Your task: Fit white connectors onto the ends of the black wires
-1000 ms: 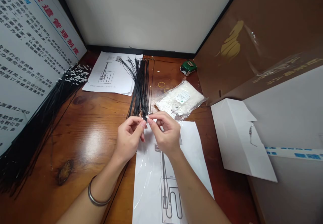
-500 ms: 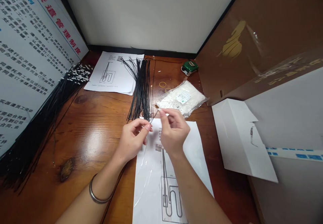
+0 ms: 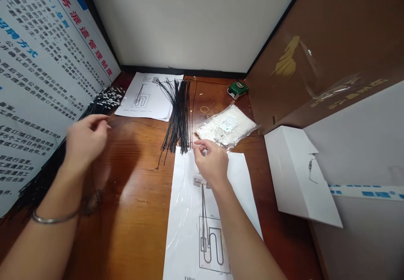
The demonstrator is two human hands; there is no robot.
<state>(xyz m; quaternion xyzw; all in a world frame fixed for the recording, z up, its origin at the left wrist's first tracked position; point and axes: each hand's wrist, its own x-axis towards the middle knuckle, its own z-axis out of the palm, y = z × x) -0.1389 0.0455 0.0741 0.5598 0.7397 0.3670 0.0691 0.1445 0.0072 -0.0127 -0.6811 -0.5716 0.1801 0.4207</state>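
My left hand hovers at the left over the wooden table, beside a long pile of black wires with white end pieces. Its fingers are drawn together; a thin dark wire seems to trail below it. My right hand is at the centre, its fingertips pinched close to the near end of a bundle of plain black wires and to a clear bag of small white parts. What the pinch holds is too small to make out. Under the right wrist lies a drawing sheet in a clear sleeve.
A second drawing sheet lies at the back. A small green object and yellow rubber bands sit near it. A printed board leans at the left. A brown carton and folded white card stand at the right.
My hands were together in a pinch at the bundle's near end. The left hand has swung far left to the pile of tipped wires; the right hand stayed near the bag.
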